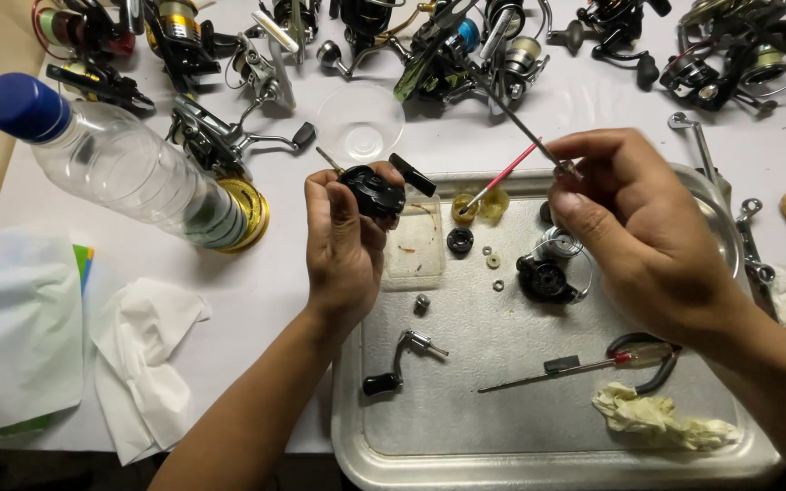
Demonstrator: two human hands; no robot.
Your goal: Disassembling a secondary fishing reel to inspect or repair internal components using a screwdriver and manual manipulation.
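Head view: a black reel part (371, 191) is clamped in the left hand (343, 245); a brush (502, 177) is pinched by the right hand (634, 227). Small parts could be knocked off the tray (539, 455) by a slip.

I am holding my left hand (346, 238) upright, forearm rising from the lower left, fingers curling closed with the thumb pressing at the top; my right hand (634, 227) is reaching in from the lower right, wrist bent, back facing up, thumb and forefinger pinching together at the fingertips (568, 166); the two hands are staying well apart.
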